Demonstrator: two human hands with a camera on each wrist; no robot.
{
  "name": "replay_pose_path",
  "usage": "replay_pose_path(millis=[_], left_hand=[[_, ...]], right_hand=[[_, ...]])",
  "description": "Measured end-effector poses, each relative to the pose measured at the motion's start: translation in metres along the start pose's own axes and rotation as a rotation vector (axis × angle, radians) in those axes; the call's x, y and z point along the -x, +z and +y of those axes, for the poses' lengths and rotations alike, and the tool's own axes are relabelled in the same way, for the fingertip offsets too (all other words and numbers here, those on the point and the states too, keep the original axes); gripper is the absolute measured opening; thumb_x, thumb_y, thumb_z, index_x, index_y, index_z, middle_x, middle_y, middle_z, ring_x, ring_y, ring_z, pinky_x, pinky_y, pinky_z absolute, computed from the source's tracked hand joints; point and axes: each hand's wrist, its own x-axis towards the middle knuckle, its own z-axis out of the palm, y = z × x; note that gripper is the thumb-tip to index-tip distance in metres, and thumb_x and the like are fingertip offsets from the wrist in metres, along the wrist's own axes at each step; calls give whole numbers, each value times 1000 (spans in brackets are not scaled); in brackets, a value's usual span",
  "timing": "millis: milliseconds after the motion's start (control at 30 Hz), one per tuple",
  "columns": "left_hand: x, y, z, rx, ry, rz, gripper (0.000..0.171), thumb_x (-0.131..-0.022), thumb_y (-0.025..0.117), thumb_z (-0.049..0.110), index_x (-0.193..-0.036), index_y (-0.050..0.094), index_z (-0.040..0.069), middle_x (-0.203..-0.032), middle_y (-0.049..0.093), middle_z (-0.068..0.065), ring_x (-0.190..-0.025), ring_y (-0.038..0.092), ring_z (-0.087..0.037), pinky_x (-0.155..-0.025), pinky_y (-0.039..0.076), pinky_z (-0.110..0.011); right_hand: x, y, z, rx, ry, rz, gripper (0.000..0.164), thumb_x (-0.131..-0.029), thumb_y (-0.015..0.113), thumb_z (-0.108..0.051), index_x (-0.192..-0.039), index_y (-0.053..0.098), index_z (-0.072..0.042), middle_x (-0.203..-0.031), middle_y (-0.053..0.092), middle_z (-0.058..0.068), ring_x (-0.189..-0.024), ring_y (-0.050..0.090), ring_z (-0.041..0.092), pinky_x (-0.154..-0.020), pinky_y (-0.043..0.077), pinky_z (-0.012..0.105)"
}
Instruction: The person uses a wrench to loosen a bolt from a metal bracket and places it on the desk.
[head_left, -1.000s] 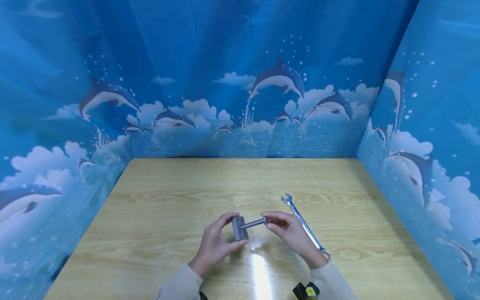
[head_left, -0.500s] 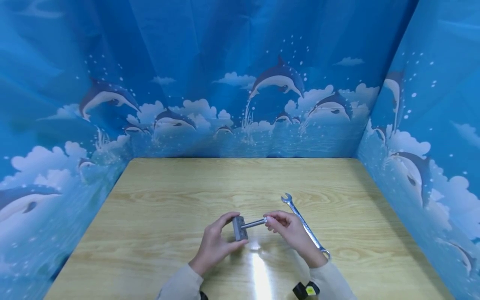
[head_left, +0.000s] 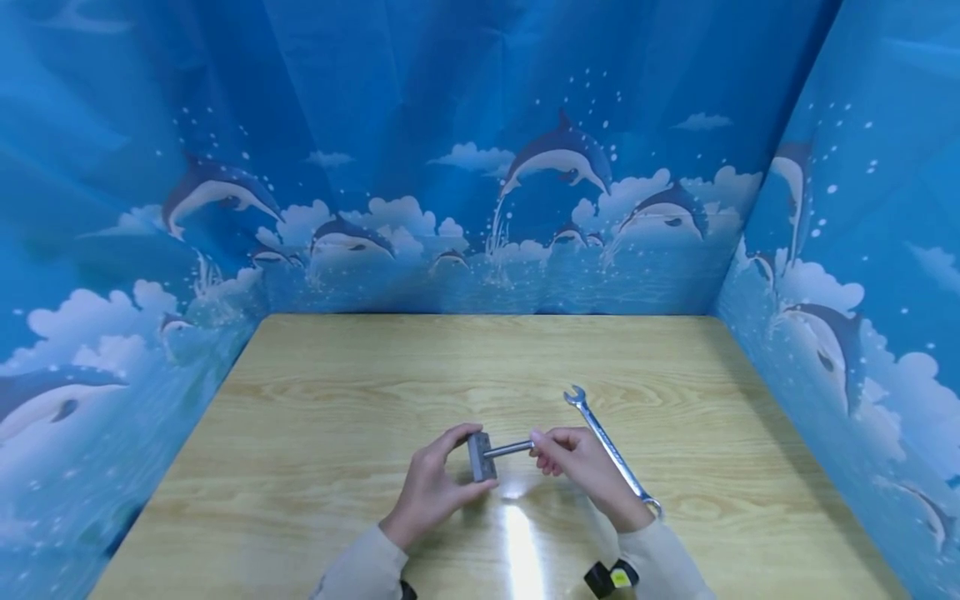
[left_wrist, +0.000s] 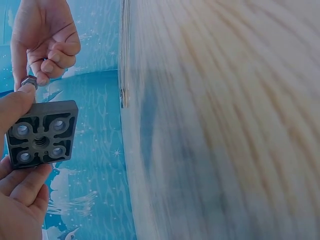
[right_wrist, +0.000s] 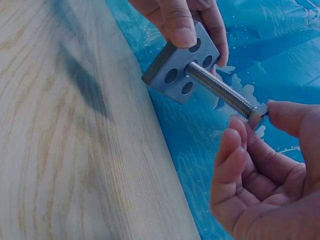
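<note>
A square grey mounting plate [head_left: 478, 458] is held by my left hand [head_left: 429, 490], thumb on one edge and fingers on the opposite one. Round holes pierce the plate near its corners, and the left wrist view shows its ribbed back [left_wrist: 41, 131] with a threaded centre hole. A long hex bolt [right_wrist: 222, 91] stands out from the plate's flat face, its tip in the centre hole. My right hand [head_left: 588, 473] pinches the bolt's head [right_wrist: 257, 116] between thumb and fingers, the other fingers curled below. Most of the shank shows between the two hands.
A shiny combination wrench [head_left: 611, 450] lies slantwise on the wooden table [head_left: 337, 400], just beyond my right hand and forearm. Blue dolphin-print sheeting [head_left: 420, 167] walls the table at the back and both sides.
My right thumb has rolled from below the bolt head to over it, the fingers shifting round, so the head is now mostly covered in the head view. My left hand and the plate stay nearly still.
</note>
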Motion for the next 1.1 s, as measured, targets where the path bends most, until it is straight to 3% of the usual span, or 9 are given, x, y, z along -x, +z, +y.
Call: replay_pose_path(millis=[267,533,867,1000,1100], left_hand=[[-1,1,0,-5,2,-7,78,-57,91,17,-126,56,7,-122,64,-7,-113,62,-19,-100,50,-31],[0,0,-1,32,27,-4,77,-57,91,14,-125,56,5,-121,65,-10,-113,62,-21,-100,49,-32],[0,0,-2,29,64,1,77,-58,91,14,-125,56,1,-119,65,-14,-111,63,-23,-99,50,-33],[0,0,-3,30,61,3,78,-57,92,13,-125,56,2,-119,65,-13,-111,63,-22,-99,51,-33],[0,1,-2,33,59,2,78,-56,92,13,-125,56,3,-119,65,-14,-112,62,-22,-99,50,-33]], right_hand=[[-2,-2,4,4,-24,-5,33,-91,66,-28,-98,67,4,-79,66,6,-72,61,16,-69,58,28],[1,-5,3,10,-103,8,28,-85,72,-16,-108,68,-1,-105,69,14,-88,65,15,-79,57,21],[3,-8,6,-22,-294,-38,24,-84,69,-1,-108,68,0,-112,63,16,-99,61,14,-90,54,21],[1,-8,9,-32,-324,-43,25,-83,71,-4,-108,68,1,-112,62,17,-99,61,11,-91,54,21],[1,-7,10,-26,-296,-37,28,-84,71,-10,-110,66,1,-112,63,19,-98,62,12,-89,55,22]])
